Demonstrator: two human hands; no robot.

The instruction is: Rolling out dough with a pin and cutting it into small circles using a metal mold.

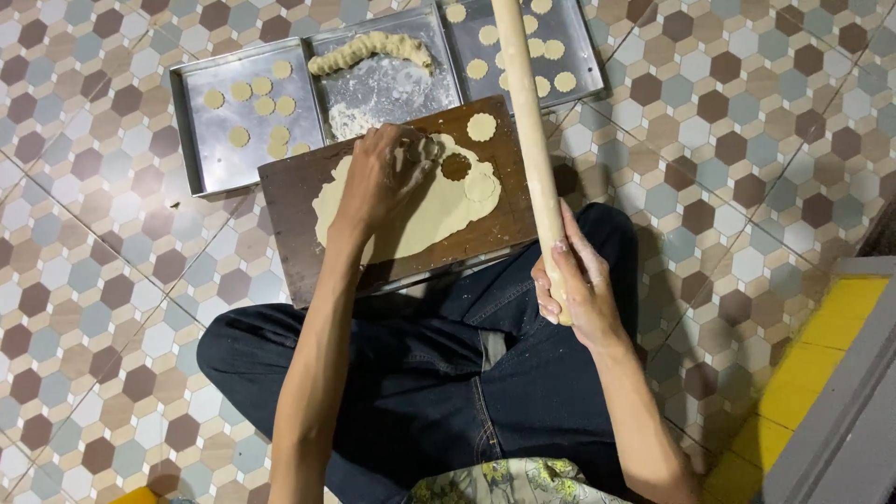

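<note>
From the head view, the person sits cross-legged on a floor (765,121) of hexagon tiles, dark jeans (448,373) filling the near part of the scene. One brown wooden board (289,233) lies just beyond the knees, carrying one rolled-out sheet of pale dough (420,219).

The left hand (387,173) is pressed down on the far edge of the sheet, fingers curled closed over a small round cutter (425,147) that is mostly hidden beneath them. Just right of that hand there is one round hole (455,167) cut in the sheet, showing the board through it. One cut round (480,187) sits on the sheet's right edge, and a second cut round (482,126) lies alone on the board's far right corner.

The right hand (571,285) is closed around the near end of one long wooden rolling pin (527,121), which stands up from the right knee and leans away over the board's right edge and the trays.

Three metal trays lie side by side beyond the board. The left tray (201,140) holds about ten small dough rounds. The middle tray (439,56) holds loose flour and one twisted rope of dough (369,49). The right tray (583,56) holds about ten rounds, some hidden behind the pin.
</note>
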